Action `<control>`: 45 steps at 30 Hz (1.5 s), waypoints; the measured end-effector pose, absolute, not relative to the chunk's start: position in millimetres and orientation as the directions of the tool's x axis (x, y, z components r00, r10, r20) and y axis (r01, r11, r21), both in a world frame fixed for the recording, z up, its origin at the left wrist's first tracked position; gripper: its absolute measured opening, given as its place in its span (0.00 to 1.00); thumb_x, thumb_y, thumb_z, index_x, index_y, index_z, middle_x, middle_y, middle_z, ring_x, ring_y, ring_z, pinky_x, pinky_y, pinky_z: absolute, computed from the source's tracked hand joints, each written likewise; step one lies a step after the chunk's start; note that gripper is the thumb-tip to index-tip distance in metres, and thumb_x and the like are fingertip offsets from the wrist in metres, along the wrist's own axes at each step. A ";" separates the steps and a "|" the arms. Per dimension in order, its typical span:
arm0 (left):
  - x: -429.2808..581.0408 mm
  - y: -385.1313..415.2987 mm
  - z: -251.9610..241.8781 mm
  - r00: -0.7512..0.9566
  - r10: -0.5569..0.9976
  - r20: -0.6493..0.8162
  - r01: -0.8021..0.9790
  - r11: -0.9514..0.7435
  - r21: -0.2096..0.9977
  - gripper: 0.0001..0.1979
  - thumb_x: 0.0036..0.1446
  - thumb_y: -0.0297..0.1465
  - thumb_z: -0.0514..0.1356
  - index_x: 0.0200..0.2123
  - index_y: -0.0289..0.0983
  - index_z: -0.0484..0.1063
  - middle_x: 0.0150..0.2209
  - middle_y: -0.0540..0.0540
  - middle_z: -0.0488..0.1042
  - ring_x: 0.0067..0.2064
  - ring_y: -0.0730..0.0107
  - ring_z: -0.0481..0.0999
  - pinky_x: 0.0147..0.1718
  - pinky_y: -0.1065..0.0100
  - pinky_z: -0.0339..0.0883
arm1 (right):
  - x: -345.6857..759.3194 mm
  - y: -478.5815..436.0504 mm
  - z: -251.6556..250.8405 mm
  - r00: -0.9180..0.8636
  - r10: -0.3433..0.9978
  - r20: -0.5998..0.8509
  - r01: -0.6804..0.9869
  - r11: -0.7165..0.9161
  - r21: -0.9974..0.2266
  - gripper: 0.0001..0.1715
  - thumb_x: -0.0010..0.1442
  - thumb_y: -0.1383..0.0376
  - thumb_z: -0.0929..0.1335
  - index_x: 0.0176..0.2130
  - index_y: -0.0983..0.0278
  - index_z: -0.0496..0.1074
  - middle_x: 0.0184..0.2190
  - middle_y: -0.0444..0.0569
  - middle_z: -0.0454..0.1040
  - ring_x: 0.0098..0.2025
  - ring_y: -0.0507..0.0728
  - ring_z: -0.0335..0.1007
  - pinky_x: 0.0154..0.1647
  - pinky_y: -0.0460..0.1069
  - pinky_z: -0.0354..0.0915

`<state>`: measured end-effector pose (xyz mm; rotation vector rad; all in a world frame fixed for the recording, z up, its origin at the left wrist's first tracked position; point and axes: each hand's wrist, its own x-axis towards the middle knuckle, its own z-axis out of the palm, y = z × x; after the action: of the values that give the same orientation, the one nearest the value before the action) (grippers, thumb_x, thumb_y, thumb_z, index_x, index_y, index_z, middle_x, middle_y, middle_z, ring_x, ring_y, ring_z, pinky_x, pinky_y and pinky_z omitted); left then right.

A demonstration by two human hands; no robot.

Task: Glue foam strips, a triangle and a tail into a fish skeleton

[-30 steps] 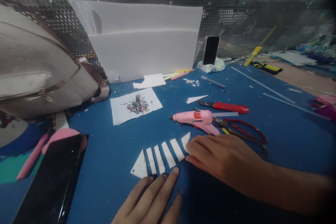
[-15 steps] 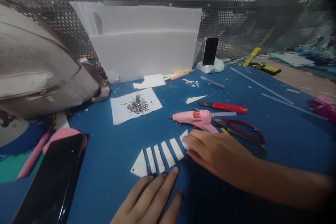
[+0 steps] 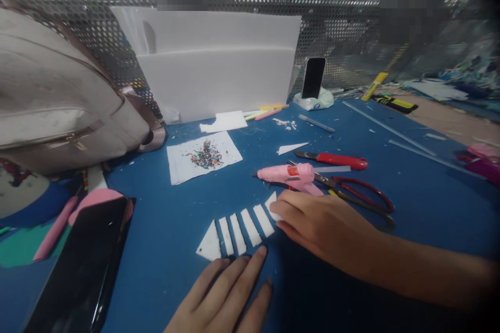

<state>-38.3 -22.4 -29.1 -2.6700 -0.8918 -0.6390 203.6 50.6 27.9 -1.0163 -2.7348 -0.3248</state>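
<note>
A row of flat white foam-like pieces lies on the blue table in a fish shape. At its left is a pointed head piece (image 3: pixel 210 242) with a small dark dot, followed by several narrow strips, among them a middle strip (image 3: pixel 250 227). At the right end, my right hand (image 3: pixel 316 223) pinches the white tail piece (image 3: pixel 272 205), its fingers covering part of it. My left hand (image 3: pixel 224 294) rests with fingers stretched out and apart, tips at the lower ends of the strips. Just beyond my right hand lies a pink glue gun (image 3: pixel 287 173).
Red-handled scissors (image 3: pixel 365 192) and a red cutter knife (image 3: pixel 341 160) lie beside the glue gun. A white sheet (image 3: pixel 177 169) bears colourful glitter bits. A black phone (image 3: pixel 78 270) and a bag (image 3: pixel 70 99) sit left. White boards (image 3: pixel 219 73) and a propped phone (image 3: pixel 313 78) stand behind.
My right hand has shifted the tail piece slightly left, closer to the last strip. My left hand stays nearly still. The view has moved a little.
</note>
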 end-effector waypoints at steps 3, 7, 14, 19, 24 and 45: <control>-41.5 -20.7 -24.5 0.759 0.482 0.438 0.598 -0.782 -0.175 0.17 0.71 0.33 0.48 0.54 0.43 0.73 0.60 0.44 0.70 0.59 0.63 0.67 0.67 0.57 0.39 | 199.5 51.1 30.0 -0.750 0.630 0.204 0.659 0.741 0.134 0.09 0.60 0.75 0.65 0.39 0.63 0.69 0.37 0.47 0.74 0.36 0.58 0.71 0.34 0.53 0.63; -44.7 -19.1 -18.8 0.804 0.445 0.394 0.563 -0.783 -0.265 0.19 0.71 0.37 0.48 0.57 0.42 0.71 0.59 0.43 0.72 0.61 0.59 0.65 0.67 0.55 0.37 | 189.2 54.1 35.1 -0.772 0.623 0.130 0.636 0.759 0.139 0.15 0.61 0.79 0.61 0.44 0.64 0.68 0.43 0.48 0.74 0.40 0.57 0.72 0.38 0.52 0.64; -42.8 -24.3 -20.9 0.751 0.477 0.457 0.592 -0.792 -0.147 0.20 0.69 0.42 0.51 0.55 0.40 0.73 0.58 0.43 0.73 0.59 0.61 0.66 0.67 0.58 0.34 | 167.4 61.6 38.0 -0.797 0.556 0.236 0.603 0.758 0.250 0.10 0.61 0.77 0.62 0.34 0.65 0.67 0.36 0.49 0.72 0.29 0.55 0.67 0.20 0.50 0.44; -45.0 -23.2 -22.8 0.758 0.462 0.461 0.575 -0.807 -0.136 0.26 0.66 0.49 0.50 0.55 0.39 0.73 0.59 0.41 0.72 0.58 0.61 0.66 0.66 0.58 0.35 | 164.3 65.1 38.2 -0.803 0.586 0.107 0.596 0.793 0.131 0.09 0.55 0.77 0.67 0.34 0.65 0.66 0.38 0.48 0.69 0.25 0.51 0.61 0.19 0.50 0.40; -45.9 -20.7 -22.0 0.778 0.429 0.459 0.549 -0.820 -0.163 0.25 0.68 0.47 0.47 0.55 0.38 0.72 0.60 0.38 0.70 0.58 0.58 0.66 0.64 0.55 0.38 | 156.9 65.4 51.5 -0.751 0.660 -0.020 0.654 0.748 0.116 0.09 0.56 0.78 0.67 0.35 0.65 0.69 0.38 0.48 0.70 0.23 0.50 0.58 0.18 0.51 0.37; -37.4 -15.9 -18.8 0.758 0.539 0.368 0.613 -0.781 -0.120 0.35 0.62 0.54 0.50 0.61 0.35 0.65 0.59 0.37 0.71 0.60 0.51 0.63 0.65 0.50 0.32 | 141.6 66.1 72.7 -0.690 0.673 -0.268 0.679 0.729 0.081 0.11 0.61 0.79 0.63 0.39 0.68 0.70 0.43 0.52 0.70 0.33 0.54 0.67 0.20 0.51 0.43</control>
<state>-37.4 -15.9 -18.8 -2.7224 -0.9066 -0.4646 141.6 66.1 72.7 -1.2722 -3.1794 0.0422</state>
